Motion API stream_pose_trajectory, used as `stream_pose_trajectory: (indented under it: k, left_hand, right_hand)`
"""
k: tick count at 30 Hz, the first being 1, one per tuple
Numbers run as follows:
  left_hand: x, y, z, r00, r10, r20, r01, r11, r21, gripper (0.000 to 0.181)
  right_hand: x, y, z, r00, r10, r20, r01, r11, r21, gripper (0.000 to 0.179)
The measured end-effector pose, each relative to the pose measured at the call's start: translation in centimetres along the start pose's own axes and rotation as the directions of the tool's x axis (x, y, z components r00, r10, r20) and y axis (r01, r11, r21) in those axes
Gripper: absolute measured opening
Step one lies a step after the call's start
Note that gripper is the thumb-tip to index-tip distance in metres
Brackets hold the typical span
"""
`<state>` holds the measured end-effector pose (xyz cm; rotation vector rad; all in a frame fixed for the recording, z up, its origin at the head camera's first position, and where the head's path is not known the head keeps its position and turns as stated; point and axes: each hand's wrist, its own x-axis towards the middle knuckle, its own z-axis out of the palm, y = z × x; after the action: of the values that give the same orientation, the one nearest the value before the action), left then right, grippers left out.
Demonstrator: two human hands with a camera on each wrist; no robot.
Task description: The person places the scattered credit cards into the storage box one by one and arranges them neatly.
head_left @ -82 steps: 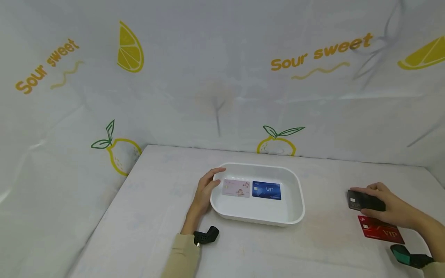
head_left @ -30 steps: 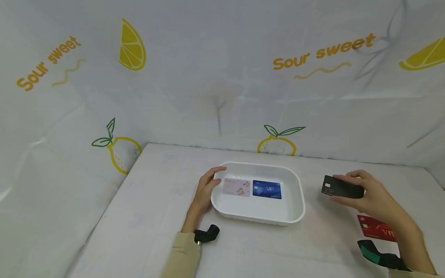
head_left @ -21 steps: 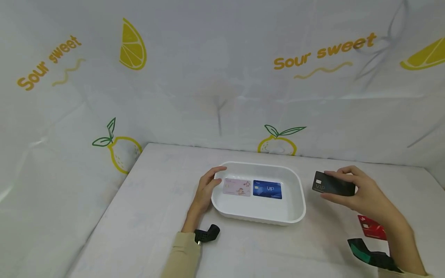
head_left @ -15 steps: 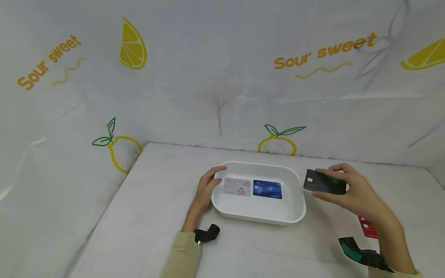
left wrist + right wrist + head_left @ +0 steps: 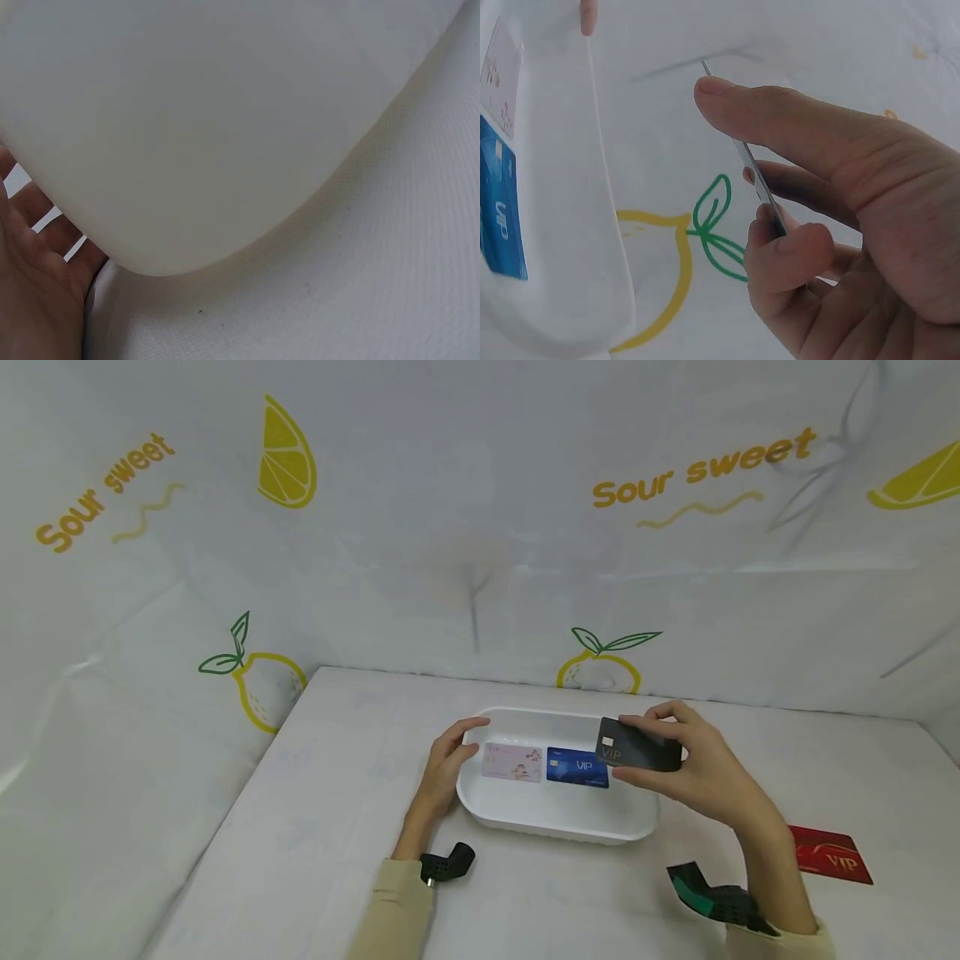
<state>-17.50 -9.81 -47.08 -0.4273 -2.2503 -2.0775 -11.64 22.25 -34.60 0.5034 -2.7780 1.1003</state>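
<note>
"Firstly, containers?"
"One: white tray [image 5: 547, 814] on the table [image 5: 337, 777], left rim gripped by the left hand [image 5: 442, 767]. Contents: pink VIP card [image 5: 512, 763], blue VIP card [image 5: 572, 767], side by side."
"Outside it?"
"Black VIP card [image 5: 633, 747], pinched in the right hand [image 5: 697, 768], raised at the tray's right end; red VIP card [image 5: 832, 855], table, right."

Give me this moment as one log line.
right hand pinches black card; left hand holds white tray; in tray: pink card, blue card; on table: red card
</note>
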Motion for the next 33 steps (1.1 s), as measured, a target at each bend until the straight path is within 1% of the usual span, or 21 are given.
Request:
stream_pose_trajectory:
  k: [4,8,10,14,18,24,29,33]
  left_hand:
    - [0.0,-0.1,0.0,1.000,0.005,0.002,-0.005,1.000,0.002,0.045]
    - [0.1,-0.2,0.0,1.000,0.008,0.008,-0.008,1.000,-0.004,0.046]
    - [0.1,-0.3,0.0,1.000,0.011,0.010,-0.011,1.000,-0.009,0.046]
    - [0.1,-0.2,0.0,1.000,0.013,0.007,-0.013,1.000,-0.012,0.046]
    - [0.1,-0.1,0.1,1.000,0.011,0.009,-0.011,1.000,-0.011,0.045]
    - [0.0,0.1,0.0,1.000,0.007,0.012,-0.007,1.000,-0.007,0.046]
    - [0.0,0.1,0.0,1.000,0.006,0.010,-0.006,1.000,0.001,0.046]
    - [0.0,0.1,0.0,1.000,0.010,0.014,-0.010,1.000,-0.002,0.046]
  right_hand:
    - [0.6,-1.3,1.1,0.999,-0.021,0.026,0.020,0.999,0.030,0.057]
    - [1.3,-2.3,2.6,0.997,-0.052,0.056,0.049,0.997,0.059,0.059]
    - [1.6,-2.7,3.4,0.995,-0.063,0.074,0.057,0.996,0.073,0.060]
    - [2.3,-3.2,5.0,0.992,-0.092,0.087,0.084,0.992,0.095,0.059]
    - [2.6,-3.6,6.5,0.989,-0.113,0.099,0.104,0.991,0.090,0.058]
    - [2.9,-3.8,8.1,0.987,-0.100,0.125,0.092,0.993,0.067,0.058]
    - [3.1,-3.8,9.0,0.985,-0.101,0.142,0.094,0.994,0.055,0.058]
    - [3.2,-3.7,9.7,0.984,-0.088,0.154,0.081,0.995,0.057,0.058]
